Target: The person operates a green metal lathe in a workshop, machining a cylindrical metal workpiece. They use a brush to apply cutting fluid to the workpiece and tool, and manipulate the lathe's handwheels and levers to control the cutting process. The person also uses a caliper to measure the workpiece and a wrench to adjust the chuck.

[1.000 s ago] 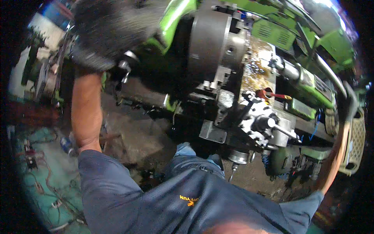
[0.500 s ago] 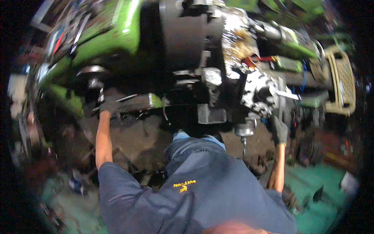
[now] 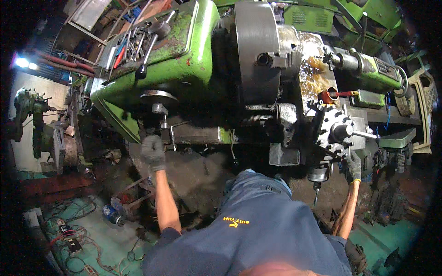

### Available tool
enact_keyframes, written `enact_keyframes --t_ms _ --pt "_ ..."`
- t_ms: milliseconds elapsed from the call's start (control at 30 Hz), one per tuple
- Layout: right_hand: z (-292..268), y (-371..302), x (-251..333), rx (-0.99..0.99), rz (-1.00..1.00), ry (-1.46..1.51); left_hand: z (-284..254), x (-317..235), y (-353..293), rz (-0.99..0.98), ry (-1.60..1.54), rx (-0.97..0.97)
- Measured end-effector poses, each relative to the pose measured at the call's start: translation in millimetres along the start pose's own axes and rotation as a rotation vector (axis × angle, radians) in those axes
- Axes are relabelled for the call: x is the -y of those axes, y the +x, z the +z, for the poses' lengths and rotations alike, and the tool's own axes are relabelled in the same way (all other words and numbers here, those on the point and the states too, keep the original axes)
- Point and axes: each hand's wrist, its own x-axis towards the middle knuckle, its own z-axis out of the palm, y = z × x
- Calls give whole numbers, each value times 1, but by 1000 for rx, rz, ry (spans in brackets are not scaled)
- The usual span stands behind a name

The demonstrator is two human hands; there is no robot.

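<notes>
A green lathe spreads out before me. My left hand (image 3: pixel 153 151), in a dark grey glove, is just below a metal crank-like lever (image 3: pixel 164 120) under the headstock's front dial (image 3: pixel 158 95). Its fingers are smeared, so I cannot tell whether they touch the lever. On the right, my gloved right hand (image 3: pixel 353 166) is closed beside the lower edge of the tool post (image 3: pixel 334 131), which is studded with dark bolts. What those fingers grip is hidden. A metal handle (image 3: pixel 364 135) sticks out of the tool post's hub, above this hand.
The large grey chuck (image 3: pixel 256 55) fills the middle, with the tailstock (image 3: pixel 375 69) to its right. A red cup (image 3: pixel 328 96) holds a brush-like tool. Assorted tools (image 3: pixel 133 46) lie on the headstock. Cables (image 3: pixel 87 244) and a blue bottle (image 3: pixel 112 215) are on the green floor.
My view has swung left, so the lathe appears farther right and lower. My left hand has dropped slightly away from the dial. The right hand stays by the tool post.
</notes>
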Motion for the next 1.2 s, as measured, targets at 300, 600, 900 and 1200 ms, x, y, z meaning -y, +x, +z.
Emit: enact_keyframes --t_ms 300,600,900,1200 --pt "-5 39 0 39 -155 -368 64 -116 237 436 -509 -265" --pt "-22 17 17 -16 -359 -576 74 -250 174 309 -565 -309" --pt "-58 -9 -23 42 9 168 212 -176 -236 -607 246 446" --pt "-138 -40 -91 210 78 -96 330 -38 -321 -1658 -1061 608"
